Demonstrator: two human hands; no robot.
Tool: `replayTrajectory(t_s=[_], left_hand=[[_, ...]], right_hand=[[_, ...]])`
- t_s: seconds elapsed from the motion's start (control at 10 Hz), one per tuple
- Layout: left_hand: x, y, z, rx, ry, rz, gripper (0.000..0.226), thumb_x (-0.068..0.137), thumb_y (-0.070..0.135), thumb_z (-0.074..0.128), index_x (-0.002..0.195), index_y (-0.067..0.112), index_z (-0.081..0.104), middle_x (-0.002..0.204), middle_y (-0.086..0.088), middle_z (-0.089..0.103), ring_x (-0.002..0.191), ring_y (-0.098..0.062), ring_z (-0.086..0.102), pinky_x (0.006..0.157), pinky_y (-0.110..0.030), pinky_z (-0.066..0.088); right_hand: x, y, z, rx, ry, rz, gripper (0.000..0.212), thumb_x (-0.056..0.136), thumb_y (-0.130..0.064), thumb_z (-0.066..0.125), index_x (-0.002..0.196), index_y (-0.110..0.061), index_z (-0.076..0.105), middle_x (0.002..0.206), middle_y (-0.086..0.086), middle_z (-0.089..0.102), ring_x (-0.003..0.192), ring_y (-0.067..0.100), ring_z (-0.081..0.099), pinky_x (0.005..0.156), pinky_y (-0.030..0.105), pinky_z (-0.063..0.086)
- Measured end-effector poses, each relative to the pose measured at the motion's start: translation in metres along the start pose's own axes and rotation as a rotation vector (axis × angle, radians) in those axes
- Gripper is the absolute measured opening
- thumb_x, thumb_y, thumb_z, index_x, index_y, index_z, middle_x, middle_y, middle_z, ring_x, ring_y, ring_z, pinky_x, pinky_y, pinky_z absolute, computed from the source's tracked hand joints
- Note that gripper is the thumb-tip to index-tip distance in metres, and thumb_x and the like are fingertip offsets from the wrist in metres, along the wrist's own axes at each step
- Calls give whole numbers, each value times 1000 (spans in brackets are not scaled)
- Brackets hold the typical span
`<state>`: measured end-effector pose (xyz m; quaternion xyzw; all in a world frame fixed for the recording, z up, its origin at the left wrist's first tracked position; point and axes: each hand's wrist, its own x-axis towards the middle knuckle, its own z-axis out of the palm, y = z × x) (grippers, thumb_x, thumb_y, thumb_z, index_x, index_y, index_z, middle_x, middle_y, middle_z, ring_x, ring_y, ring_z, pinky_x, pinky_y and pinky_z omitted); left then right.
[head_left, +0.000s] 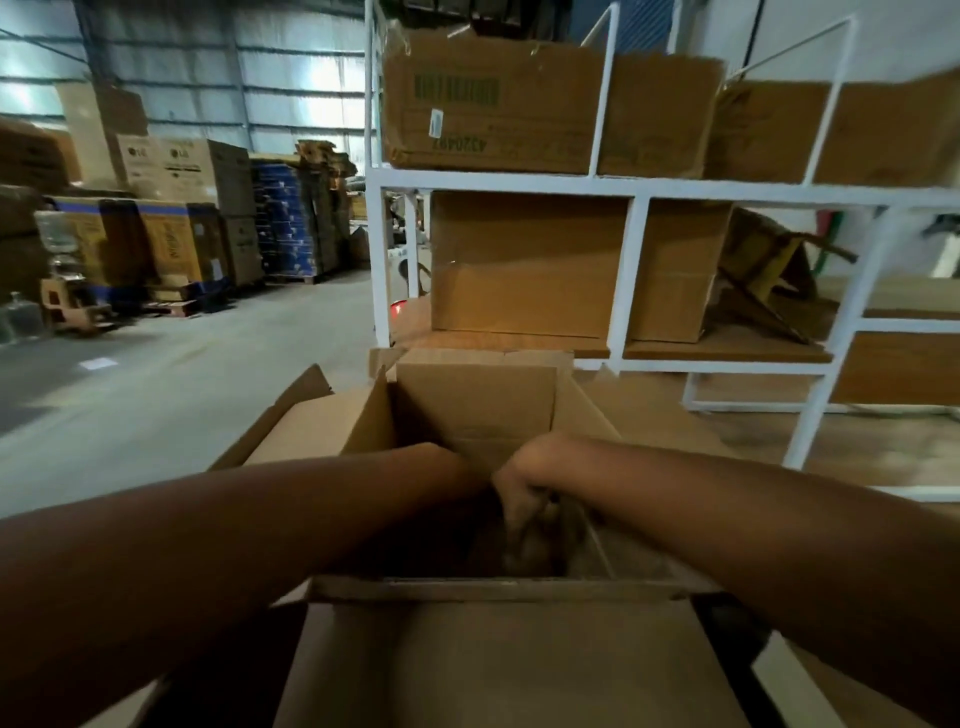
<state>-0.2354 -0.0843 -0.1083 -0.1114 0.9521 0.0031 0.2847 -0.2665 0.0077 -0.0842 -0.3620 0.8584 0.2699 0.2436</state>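
An open cardboard box stands right in front of me with its flaps folded outward. Both my forearms reach down into it. My right hand is deep in the dark inside, fingers pointing down and blurred; whether it holds anything cannot be seen. My left hand is hidden inside the box behind my left forearm. The near flap lies toward me.
A white metal rack with several cardboard boxes stands just behind the open box. To the left lies bare concrete floor. Stacks of cartons on pallets line the far left wall.
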Motion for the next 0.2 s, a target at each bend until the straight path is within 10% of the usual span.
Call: replayTrajectory(t_s=[0.2], left_hand=[[-89,16,-17,144,340,147,45,96,30,58,137,17,48,139,-5,52,125,-24,51,100,-32,39]], right_hand=[[-98,12,6,188,397,-58,40,86,-50,67,102,-14,64,96,-1,60,94,23,58,82,38,49]])
